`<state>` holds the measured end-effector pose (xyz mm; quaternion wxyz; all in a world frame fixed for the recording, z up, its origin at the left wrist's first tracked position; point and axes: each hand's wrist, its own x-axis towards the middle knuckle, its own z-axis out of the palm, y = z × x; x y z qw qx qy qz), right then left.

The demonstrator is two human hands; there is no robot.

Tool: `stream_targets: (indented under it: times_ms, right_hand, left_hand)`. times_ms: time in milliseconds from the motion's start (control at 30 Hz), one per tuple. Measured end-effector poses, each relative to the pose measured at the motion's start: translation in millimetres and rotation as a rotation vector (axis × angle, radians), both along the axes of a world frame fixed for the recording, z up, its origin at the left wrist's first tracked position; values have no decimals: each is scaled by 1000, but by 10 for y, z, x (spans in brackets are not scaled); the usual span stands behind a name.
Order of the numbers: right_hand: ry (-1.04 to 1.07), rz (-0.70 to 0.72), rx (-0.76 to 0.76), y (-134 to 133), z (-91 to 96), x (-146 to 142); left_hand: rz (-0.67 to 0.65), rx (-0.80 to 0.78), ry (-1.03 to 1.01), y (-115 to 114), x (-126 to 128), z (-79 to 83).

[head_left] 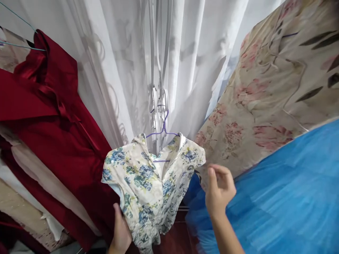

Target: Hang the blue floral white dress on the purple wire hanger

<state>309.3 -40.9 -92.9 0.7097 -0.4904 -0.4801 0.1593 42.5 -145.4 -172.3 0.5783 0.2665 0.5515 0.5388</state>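
Note:
A short-sleeved blouse (pixel 148 180), cream with blue and green flowers, hangs on a purple wire hanger (pixel 164 130). The hanger's hook is up among white rings at the lower end of grey straps. At the blouse's lower left edge is my left hand (pixel 121 231), its thumb stretched upward and off the cloth; the other fingers are hidden behind the blouse. My right hand (pixel 219 192) is raised just right of the blouse's right sleeve, a small gap from it. Its fingers are curled in with thumb and forefinger close together, and nothing shows between them.
Dark red garments (pixel 60 116) hang on the left beside other pale clothes. To the right, a beige flowered dress (pixel 246 102) hangs over blue gauzy fabric (pixel 286 190). White curtains (pixel 119 63) cover the back, with grey straps (pixel 160 46) running down the middle. Dark reddish floor (pixel 176 236) shows below.

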Motion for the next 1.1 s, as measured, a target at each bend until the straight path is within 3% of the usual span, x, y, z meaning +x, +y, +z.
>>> stream_targets:
  times_ms: [33, 133, 233, 333, 433, 600, 667, 733, 767, 800, 867, 933, 967, 1100]
  right_hand:
    - [-7, 113, -78, -83, -115, -119]
    - [-105, 642, -368, -231, -377, -556]
    - [-55, 887, -460, -216, -467, -936]
    - [22, 941, -452, -142, -432, -1104]
    - [32, 966, -474, -104, -359, -1107]
    - [23, 903, -470, -119, -320, -1071]
    - [107, 901, -497, -143, -348, -1067]
    - [244, 942, -569, -178, -386, -1056]
    - [310, 966, -607, -200, -402, -1049]
    - [362, 987, -636, -223, -414, -1039]
    - [400, 1018, -661, -273, -422, -1016]
    - [352, 1046, -678, -323, -414, -979]
    - [316, 1057, -688, -344, -406, -953]
    - [244, 1069, -719, -331, -303, -777]
  left_hand:
    - [7, -3, -17, -35, -55, -90]
    - [20, -13, 70, -24, -204, -281]
    - [-39, 7, 255, 99, -299, -273]
    - [-85, 48, 310, 216, -326, -131]
    - [13, 47, 293, 272, -318, -28]
    - [124, 103, 311, 324, -331, -101]
    - [306, 253, 405, 364, -348, -150]
    - [584, 536, 560, 412, -331, -177]
    - [674, 684, 653, 436, -297, -183]
    - [680, 811, 749, 460, -241, -187]
    - [432, 951, 901, 506, -72, -193]
    - [118, 952, 945, 553, 132, -201]
    - [27, 938, 938, 576, 226, -204]
    - [-25, 900, 907, 623, 458, -178]
